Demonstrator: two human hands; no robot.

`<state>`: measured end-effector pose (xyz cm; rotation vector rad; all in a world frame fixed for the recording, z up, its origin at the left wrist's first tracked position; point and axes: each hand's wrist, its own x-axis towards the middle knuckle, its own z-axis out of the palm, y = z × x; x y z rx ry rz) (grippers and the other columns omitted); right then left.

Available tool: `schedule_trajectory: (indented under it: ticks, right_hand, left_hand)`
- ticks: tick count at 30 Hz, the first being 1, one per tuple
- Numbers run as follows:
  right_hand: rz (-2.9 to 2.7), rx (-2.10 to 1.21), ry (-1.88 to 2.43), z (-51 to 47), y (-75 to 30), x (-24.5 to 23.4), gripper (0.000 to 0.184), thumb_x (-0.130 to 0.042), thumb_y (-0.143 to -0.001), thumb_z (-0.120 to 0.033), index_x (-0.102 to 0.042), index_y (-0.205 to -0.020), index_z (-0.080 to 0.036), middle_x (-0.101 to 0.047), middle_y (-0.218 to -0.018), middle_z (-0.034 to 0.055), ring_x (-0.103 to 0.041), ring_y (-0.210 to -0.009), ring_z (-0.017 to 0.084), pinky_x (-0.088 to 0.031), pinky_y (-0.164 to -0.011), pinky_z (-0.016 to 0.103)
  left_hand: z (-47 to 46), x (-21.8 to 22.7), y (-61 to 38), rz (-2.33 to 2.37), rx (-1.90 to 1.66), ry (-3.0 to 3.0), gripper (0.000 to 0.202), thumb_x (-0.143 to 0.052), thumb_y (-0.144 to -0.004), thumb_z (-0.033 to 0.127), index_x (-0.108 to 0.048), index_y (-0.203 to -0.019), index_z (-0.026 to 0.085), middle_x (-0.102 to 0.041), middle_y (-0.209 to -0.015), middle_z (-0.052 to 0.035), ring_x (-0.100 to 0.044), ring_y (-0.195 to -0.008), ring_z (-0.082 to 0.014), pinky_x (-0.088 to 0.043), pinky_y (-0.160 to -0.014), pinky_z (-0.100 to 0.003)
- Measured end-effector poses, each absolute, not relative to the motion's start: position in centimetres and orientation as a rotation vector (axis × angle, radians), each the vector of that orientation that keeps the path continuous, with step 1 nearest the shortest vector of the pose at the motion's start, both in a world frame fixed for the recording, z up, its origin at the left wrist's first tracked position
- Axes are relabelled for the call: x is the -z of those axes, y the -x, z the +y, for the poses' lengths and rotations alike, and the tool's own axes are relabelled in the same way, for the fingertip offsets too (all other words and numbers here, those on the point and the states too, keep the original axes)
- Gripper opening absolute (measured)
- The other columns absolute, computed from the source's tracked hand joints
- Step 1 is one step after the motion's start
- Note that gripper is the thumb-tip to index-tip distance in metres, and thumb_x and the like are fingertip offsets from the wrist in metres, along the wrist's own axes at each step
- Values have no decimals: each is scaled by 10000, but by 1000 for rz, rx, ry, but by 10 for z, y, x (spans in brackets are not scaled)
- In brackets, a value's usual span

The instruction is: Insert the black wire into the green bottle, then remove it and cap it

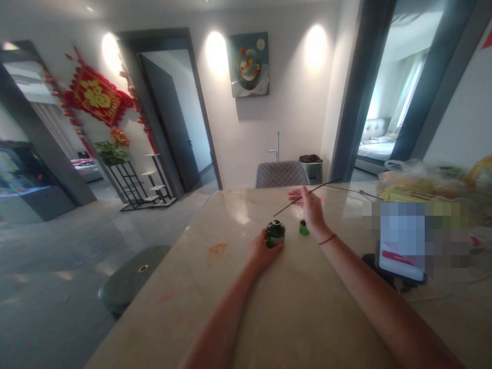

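My left hand (pixel 264 251) is closed round a small dark green glass bottle (pixel 275 234), which stands upright on the table with its neck uncapped. In the fingers of my right hand (pixel 310 205) is a thin dark stick (pixel 286 208), held at a slant. Its lower left end hangs just above the bottle's mouth, apart from it, and its other end points up to the right. A small green cap (pixel 304 228) rests on the table between the bottle and my right wrist.
A phone (pixel 402 256), partly blurred out, stands at the right near plastic bags (pixel 426 179). Another thin dark stick (pixel 351 190) lies near the far edge. A quilted chair (pixel 282 174) is behind the table (pixel 184 307), and a green stool (pixel 130 277) at its left.
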<state>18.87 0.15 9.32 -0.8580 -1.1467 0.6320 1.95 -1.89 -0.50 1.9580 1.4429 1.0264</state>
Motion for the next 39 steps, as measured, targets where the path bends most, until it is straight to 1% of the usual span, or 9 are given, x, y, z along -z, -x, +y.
schedule_trajectory:
  ticks: [4,7,11,14,17,22,28,34,39]
  right_hand:
    - [-1041,-442,1020,-1,-206,-102,490,-331,-816,-524,-577,-645,-136,-477,-459,-18,-425,-383,79,-342,-411,197]
    - [-1296,-400,1288,1,-211,-97,408,-376,-816,-434,-602,-658,-133,-432,-419,-34,-398,-373,84,-281,-401,202]
    - [-1751,-256,1679,2,-210,-82,273,-461,-792,-331,-630,-817,-117,-640,-700,75,-583,-660,160,-378,-565,226]
    - [-1932,-171,1890,-1,-206,-74,343,-522,-772,-338,-588,-999,-90,-650,-888,156,-598,-833,224,-406,-679,268]
    - [-1993,-124,1771,-5,-197,-73,329,-500,-798,-293,-566,-1062,-108,-643,-902,129,-592,-832,194,-414,-732,273]
    - [-2190,-36,1181,-7,-181,-75,148,-517,-787,-217,-646,-830,-158,-621,-886,62,-550,-879,155,-392,-844,272]
    - [-2229,108,1186,-10,-180,-75,154,-517,-785,-205,-664,-774,-161,-631,-892,74,-538,-880,171,-387,-846,297]
    - [-2248,-201,1392,0,-176,-89,181,-572,-741,-295,-686,-764,-157,-675,-784,60,-586,-722,144,-407,-652,216]
    - [-2483,-241,1435,6,-167,-106,174,-550,-696,-200,-680,-607,-126,-648,-580,49,-534,-527,107,-316,-489,197]
  left_hand:
    - [-19,3,-20,1440,-1027,-1945,592,-700,-590,415,-508,-1098,178,-630,-999,-102,-594,-863,-202,-445,-762,-324]
    - [-19,3,-21,1413,-1033,-1878,595,-720,-571,391,-519,-1087,173,-631,-993,-103,-601,-849,-195,-450,-769,-325]
    - [-20,2,-20,1379,-1029,-1858,587,-722,-572,385,-523,-1084,181,-637,-977,-93,-606,-847,-201,-458,-770,-336]
    - [-20,2,-20,1375,-1034,-1860,575,-724,-571,379,-528,-1073,180,-640,-965,-94,-605,-850,-202,-460,-774,-335]
    - [-21,1,-20,1381,-1046,-1837,563,-733,-558,361,-536,-1051,176,-644,-950,-92,-604,-850,-200,-462,-774,-328]
    - [-20,3,-21,1359,-1071,-1807,553,-739,-547,346,-536,-1032,176,-647,-935,-80,-611,-834,-193,-475,-746,-317]
    - [-19,4,-21,1361,-1070,-1818,539,-738,-552,345,-539,-1026,182,-649,-939,-81,-615,-833,-193,-480,-735,-307]
    - [-16,7,-20,1363,-1037,-1880,555,-718,-576,376,-522,-1057,182,-643,-964,-85,-614,-839,-198,-475,-727,-312]
    - [-16,7,-20,1374,-1036,-1887,568,-721,-567,397,-518,-1050,177,-639,-978,-93,-606,-854,-201,-470,-733,-317]
